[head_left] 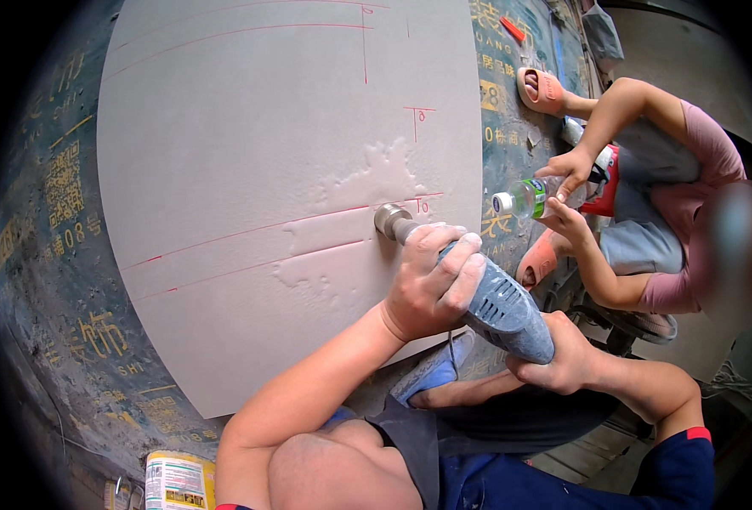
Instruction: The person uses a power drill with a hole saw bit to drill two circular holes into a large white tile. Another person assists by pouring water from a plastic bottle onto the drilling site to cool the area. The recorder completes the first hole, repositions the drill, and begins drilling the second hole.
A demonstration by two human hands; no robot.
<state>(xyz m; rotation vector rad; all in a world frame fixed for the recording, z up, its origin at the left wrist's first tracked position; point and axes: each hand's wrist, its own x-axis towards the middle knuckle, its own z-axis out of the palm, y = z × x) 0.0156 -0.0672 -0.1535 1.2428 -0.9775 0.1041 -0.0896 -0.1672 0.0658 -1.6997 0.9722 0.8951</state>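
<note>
Plainly, from the head view, the power tool (505,310) lies slantwise before me, its long axis running from my right hand (559,353) at the rear up and leftward to the round metal bit (390,219) over the pale slab (240,153). My left hand (439,280) is the nearer to that bit, its fingers curled closely around the front of the body, just behind the neck; my right is folded about the rounded back end, with most of that palm turned out of sight. Neither has any slack that I can see, and both have hold of this one tool and nothing else. From my left fingers the bit lies up and to the left, just beyond the knuckles, near the right-hand part of the paired red lines (156,258) and close by the upper one. Wet slurry (342,225) spreads around and to the left of it. Whether its rim bears fully on the slab I cannot tell from this angle. I judge that the tool's lean matters most, with my left steadying the front and my right setting the tilt. To the right, a co-worker's hands (573,170) hold a clear bottle (524,199), its cap toward the slab, well apart from my fingers
</note>
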